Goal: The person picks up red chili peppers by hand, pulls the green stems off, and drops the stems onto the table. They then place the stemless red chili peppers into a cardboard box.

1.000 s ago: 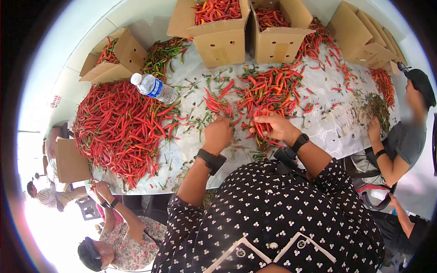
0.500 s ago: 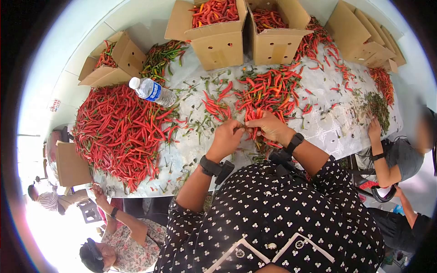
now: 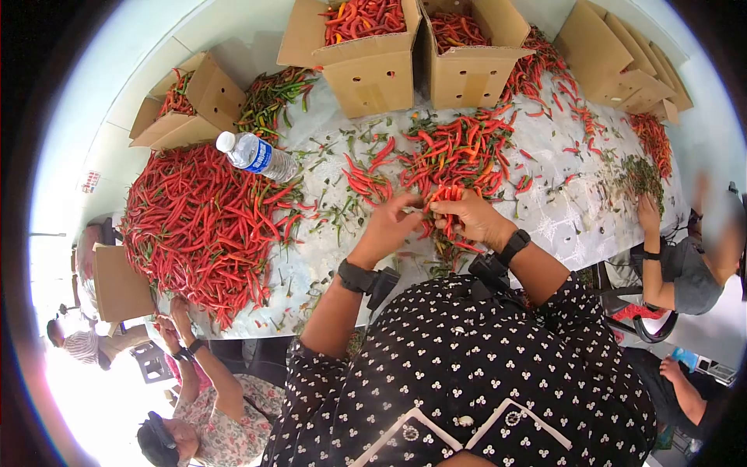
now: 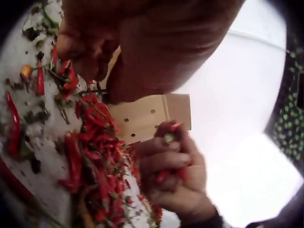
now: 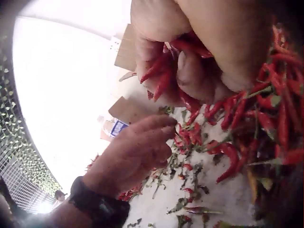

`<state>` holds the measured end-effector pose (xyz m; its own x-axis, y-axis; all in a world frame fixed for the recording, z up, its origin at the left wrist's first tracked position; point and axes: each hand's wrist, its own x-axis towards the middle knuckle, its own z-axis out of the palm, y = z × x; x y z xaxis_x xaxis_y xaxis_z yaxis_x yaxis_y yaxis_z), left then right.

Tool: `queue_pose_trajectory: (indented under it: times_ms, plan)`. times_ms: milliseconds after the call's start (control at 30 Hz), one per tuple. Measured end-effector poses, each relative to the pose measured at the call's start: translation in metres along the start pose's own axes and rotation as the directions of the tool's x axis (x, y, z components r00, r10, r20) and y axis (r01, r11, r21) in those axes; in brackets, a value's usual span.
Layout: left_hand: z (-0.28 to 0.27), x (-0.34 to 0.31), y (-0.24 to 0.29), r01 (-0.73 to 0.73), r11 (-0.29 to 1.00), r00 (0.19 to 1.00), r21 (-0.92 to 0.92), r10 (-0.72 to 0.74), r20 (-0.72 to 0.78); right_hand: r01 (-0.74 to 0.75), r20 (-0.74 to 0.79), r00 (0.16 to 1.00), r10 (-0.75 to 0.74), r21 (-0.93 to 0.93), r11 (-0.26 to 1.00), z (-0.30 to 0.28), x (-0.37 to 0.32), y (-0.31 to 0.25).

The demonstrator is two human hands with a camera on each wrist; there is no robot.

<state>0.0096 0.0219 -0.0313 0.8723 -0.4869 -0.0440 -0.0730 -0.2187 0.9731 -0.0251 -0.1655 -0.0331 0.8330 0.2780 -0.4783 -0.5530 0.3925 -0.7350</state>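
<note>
A bunch of red chilli peppers [image 3: 447,194] is gripped in my right hand [image 3: 476,219], above a heap of chillies [image 3: 467,152]. In the right wrist view, red tips [image 5: 164,78] stick out between the curled fingers. Just left of the bunch is my left hand [image 3: 387,229], thumb and forefinger parted in the head view. The right wrist view shows its fingers [image 5: 147,135] extended, with no chilli among them. Beyond the left hand lies a small group of loose chillies [image 3: 366,180].
A large chilli pile [image 3: 202,226] lies left, beside a water bottle [image 3: 257,156]. Cardboard boxes [image 3: 369,78] of chillies line the back. Green stems [image 3: 334,206] litter the white cover. People sit at both sides; one person's hand [image 3: 648,212] touches a green stem heap [image 3: 642,177].
My left hand has moved right from beside the loose chillies to the bunch, then drawn slightly back, thumb and forefinger parting. The right hand stays nearly in place, still gripping the chillies.
</note>
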Motion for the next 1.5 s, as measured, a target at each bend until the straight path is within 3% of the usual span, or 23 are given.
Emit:
queue_pose_trajectory:
  times_ms: [33, 67, 133, 167, 233, 267, 333, 367, 433, 567, 633, 667, 733, 767, 800, 900, 1033, 1100, 1233, 1400, 1433, 1467, 1500]
  plan:
    - [0.002, 0.000, 0.000, 0.112, 0.980, 0.982, -0.167, -0.084, 0.166, 0.000, 0.000, 1.000, 0.000, 0.000, 1.000, -0.001, 0.002, 0.003]
    - [0.001, 0.000, 0.000, 0.112, 0.980, 0.982, -0.167, -0.083, 0.168, 0.014, 0.002, 1.000, -0.014, 0.010, 1.000, -0.002, 0.003, 0.005]
    - [-0.002, 0.003, 0.002, 0.199, 0.977, 0.947, 0.071, -0.210, 0.244, 0.032, -0.002, 0.999, -0.032, 0.020, 0.999, 0.000, -0.001, 0.002]
    - [-0.004, 0.004, 0.000, 0.197, 0.978, 0.947, 0.071, -0.208, 0.246, 0.078, -0.044, 0.996, -0.076, 0.063, 0.995, 0.001, -0.005, -0.001]
    - [-0.006, 0.004, -0.006, -0.129, 0.828, 0.990, 0.545, 0.082, 0.111, 0.126, -0.085, 0.989, -0.118, 0.105, 0.986, 0.000, -0.008, -0.004]
    - [-0.005, 0.004, -0.008, -0.130, 0.827, 0.990, 0.546, 0.083, 0.110, 0.113, -0.099, 0.989, -0.106, 0.073, 0.991, -0.006, -0.008, -0.004]
    - [0.000, 0.004, -0.014, -0.340, 0.711, 0.935, 0.616, 0.327, 0.139, 0.104, -0.115, 0.988, -0.099, 0.038, 0.994, -0.010, -0.008, -0.004]
    - [0.002, 0.005, -0.019, -0.343, 0.710, 0.933, 0.614, 0.331, 0.139, 0.079, -0.111, 0.990, -0.082, -0.031, 0.996, -0.010, -0.010, -0.003]
    - [0.004, 0.005, -0.024, -0.235, 0.633, 0.971, 0.738, 0.117, 0.209, 0.049, -0.114, 0.991, -0.065, -0.139, 0.989, -0.007, -0.014, -0.004]
    - [-0.009, -0.001, -0.032, -0.191, 0.733, 0.982, 0.652, 0.142, 0.128, 0.052, -0.154, 0.986, -0.066, -0.097, 0.994, -0.005, -0.018, -0.002]
    - [-0.019, -0.002, -0.028, 0.130, 0.950, 0.987, 0.283, -0.152, 0.056, 0.056, -0.146, 0.987, -0.070, -0.098, 0.994, -0.004, -0.017, -0.001]
    - [-0.022, -0.004, -0.026, 0.129, 0.950, 0.987, 0.285, -0.150, 0.054, 0.057, -0.138, 0.988, -0.071, -0.100, 0.993, -0.004, -0.016, -0.001]
    - [-0.027, -0.009, 0.001, 0.362, 0.929, 0.923, 0.078, -0.346, -0.166, 0.064, -0.136, 0.988, -0.078, -0.110, 0.992, 0.002, -0.015, -0.002]
    - [-0.030, -0.007, -0.034, 0.124, 0.952, 0.947, 0.279, -0.029, -0.321, 0.070, -0.138, 0.987, -0.086, -0.119, 0.990, 0.004, -0.013, -0.003]
    - [-0.035, -0.008, -0.029, 0.122, 0.952, 0.947, 0.279, -0.027, -0.321, 0.072, -0.137, 0.987, -0.088, -0.120, 0.990, 0.004, -0.012, -0.004]
    - [-0.044, -0.012, -0.013, -0.069, 0.869, 0.861, 0.491, 0.300, -0.411, 0.043, -0.139, 0.988, -0.063, -0.138, 0.989, 0.007, -0.009, -0.007]
    - [-0.032, -0.014, 0.004, -0.089, 0.978, 0.898, 0.187, 0.160, -0.410, 0.119, -0.078, 0.988, -0.133, -0.163, 0.979, 0.013, -0.003, -0.010]
    - [-0.024, -0.013, 0.009, -0.075, 0.996, 0.973, -0.055, 0.061, -0.221, 0.134, -0.063, 0.986, -0.152, -0.225, 0.965, 0.015, -0.002, -0.010]
    - [-0.005, -0.003, 0.017, -0.073, 0.990, 0.997, -0.117, 0.070, -0.027, 0.158, -0.014, 0.984, -0.177, -0.392, 0.906, 0.020, -0.021, -0.022]
    - [0.003, 0.009, 0.004, -0.068, 0.996, 0.996, -0.061, 0.070, 0.045, 0.074, -0.133, 0.982, -0.137, -0.394, 0.916, -0.007, -0.076, -0.031]
    - [0.000, 0.011, 0.003, -0.083, 0.991, 0.997, 0.108, 0.082, 0.010, 0.105, -0.148, 0.973, -0.176, -0.392, 0.914, -0.018, -0.094, -0.029]
    - [-0.001, 0.013, 0.001, -0.091, 0.957, 0.995, 0.274, 0.101, -0.022, -0.001, -0.212, 0.970, -0.121, -0.498, 0.867, -0.035, -0.112, -0.027]
    - [0.001, 0.016, -0.005, -0.088, 0.959, 0.995, 0.270, 0.097, -0.018, -0.115, -0.282, 0.957, -0.070, -0.587, 0.801, -0.051, -0.133, -0.024]
